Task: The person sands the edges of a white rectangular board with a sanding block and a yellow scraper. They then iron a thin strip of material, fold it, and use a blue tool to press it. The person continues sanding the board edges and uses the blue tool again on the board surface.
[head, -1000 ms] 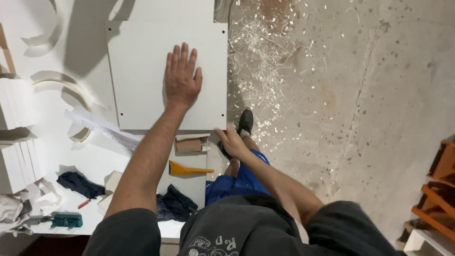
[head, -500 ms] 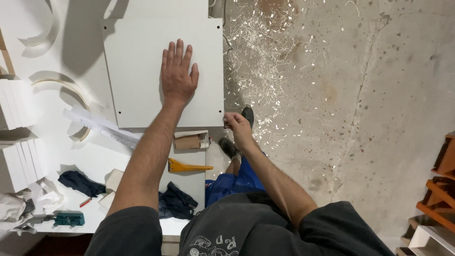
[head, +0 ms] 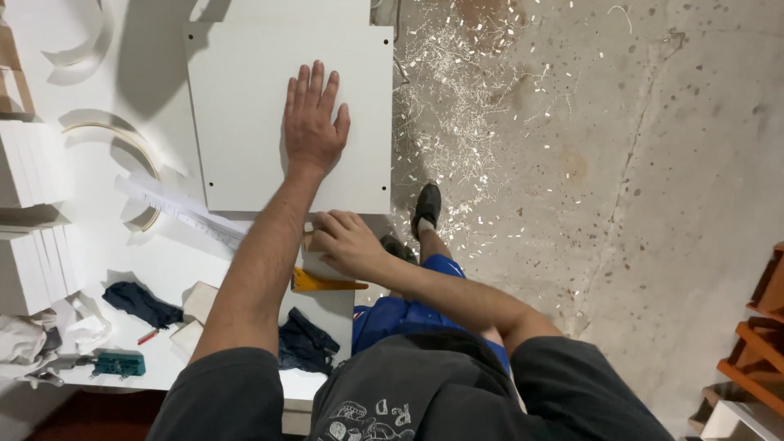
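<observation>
Concrete floor (head: pixel 653 188) fills the right half of the view, strewn with pale shavings (head: pixel 457 90) beside the bench; white workbench (head: pixel 106 261) fills the left half, and on it lies a white rectangular panel (head: pixel 245 122) with small holes near its corners, its right edge level with the bench edge; left hand (head: pixel 312 122) rests flat on the panel, palm down and fingers spread, near its middle; right hand (head: pixel 347 242) sits just below the panel's near edge, fingers curled over a small wooden block (head: pixel 310 241), though whether it truly grips the block cannot be told; yellow angled tool (head: pixel 322 282) lies just beneath that hand; long white ruler (head: pixel 180 211) lies slanted to the left; dark cloth (head: pixel 304 341) sits near the bench's front edge; small green tool (head: pixel 118 363) and red pencil (head: pixel 148 336) lie at the near left corner.
</observation>
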